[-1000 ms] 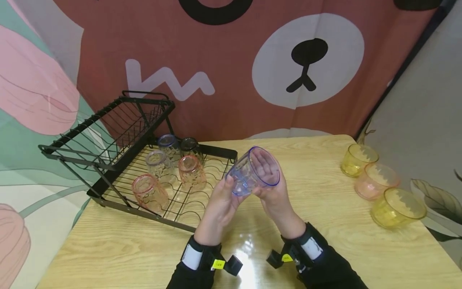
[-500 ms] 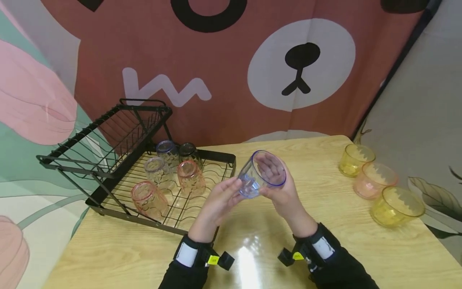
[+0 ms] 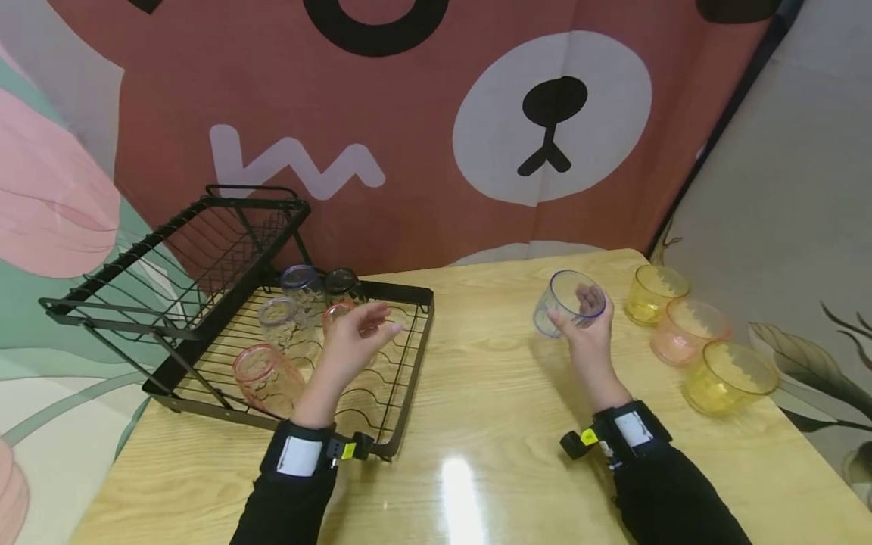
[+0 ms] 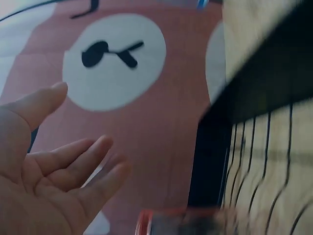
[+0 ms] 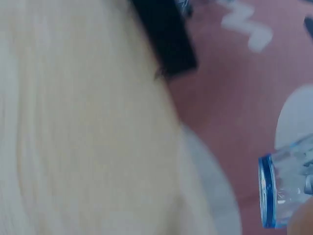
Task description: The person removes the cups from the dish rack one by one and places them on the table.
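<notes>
My right hand [image 3: 591, 337] grips a clear tumbler with a blue rim [image 3: 549, 312], tilted and raised over the right half of the table. Its rim and part of its wall show at the right edge of the right wrist view [image 5: 286, 188]. My left hand [image 3: 350, 341] hovers over the drying rack [image 3: 412, 378] with loosely bent fingers and nothing in them. In the left wrist view its fingers [image 4: 93, 171] spread apart. Beneath it a pink-rimmed glass [image 3: 335, 312] is partly hidden; another pink-rimmed glass [image 3: 269, 382] lies nearer the rack's front.
Further back in the rack are glasses with a lilac rim [image 3: 282, 325], a blue rim [image 3: 302, 284] and a dark one [image 3: 343, 284]. The rack's upper tier [image 3: 191, 257] rises at left. Along the table's right edge stand a yellow glass [image 3: 650, 299], a pink glass [image 3: 683, 341] and another yellow one [image 3: 725, 384].
Both hands held the blue-rimmed tumbler before. My left hand has let go and moved left over the rack, while my right hand has carried the tumbler rightward.
</notes>
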`<state>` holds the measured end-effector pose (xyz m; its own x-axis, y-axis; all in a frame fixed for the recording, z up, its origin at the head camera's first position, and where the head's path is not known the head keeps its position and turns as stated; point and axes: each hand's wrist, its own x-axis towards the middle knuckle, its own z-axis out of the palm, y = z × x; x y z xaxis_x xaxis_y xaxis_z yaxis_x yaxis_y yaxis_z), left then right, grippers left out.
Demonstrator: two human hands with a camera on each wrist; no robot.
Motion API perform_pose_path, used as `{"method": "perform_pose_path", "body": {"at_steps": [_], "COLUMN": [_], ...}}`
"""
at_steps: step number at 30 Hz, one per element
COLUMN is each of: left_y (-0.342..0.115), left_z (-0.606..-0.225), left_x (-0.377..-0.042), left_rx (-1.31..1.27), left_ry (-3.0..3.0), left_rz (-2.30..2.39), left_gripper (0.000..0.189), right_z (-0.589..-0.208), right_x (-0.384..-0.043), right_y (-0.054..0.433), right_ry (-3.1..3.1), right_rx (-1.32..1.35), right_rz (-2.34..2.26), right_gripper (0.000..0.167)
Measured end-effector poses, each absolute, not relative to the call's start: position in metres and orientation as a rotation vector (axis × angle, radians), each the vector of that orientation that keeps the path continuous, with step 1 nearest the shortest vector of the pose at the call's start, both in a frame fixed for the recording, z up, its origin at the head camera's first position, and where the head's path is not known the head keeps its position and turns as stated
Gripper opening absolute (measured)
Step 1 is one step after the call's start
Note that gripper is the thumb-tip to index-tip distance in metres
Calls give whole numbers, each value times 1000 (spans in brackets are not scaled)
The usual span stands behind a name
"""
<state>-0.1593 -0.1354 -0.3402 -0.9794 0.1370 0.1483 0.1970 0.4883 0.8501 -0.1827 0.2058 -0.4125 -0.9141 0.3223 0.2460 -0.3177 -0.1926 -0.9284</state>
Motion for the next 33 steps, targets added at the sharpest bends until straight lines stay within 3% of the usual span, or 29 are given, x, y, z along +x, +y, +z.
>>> {"method": "perform_pose_path", "body": {"at_steps": [5,11,14,22,33], "left_y": [-150,-158,-158,-162,-162], "left_z": [-337,-349,-351,-356,-356], "left_x": [-177,-199,-205,-208,-199], "left_rx": [-191,-118,-106,-114,-146], "left_ry": [-2775,-2973,-3050,-3063,-3106], "left_rz": [-1000,-674,-595,-433,-396], "left_gripper": [63,80,78,50,73], "right_z": [-434,-449,-450,-456,-455], "right_x": [-199,-208,-212,-223,-231], "right_y": [229,240,242,243,246], "right_ry": [-1886,-1887,-1880,-1816,-1749], "right_rx": [-343,-518,-567,-676,-859], "right_rz": [1813,1776,1771,1663,1633], "right_gripper": [90,92,95,96,101]}}
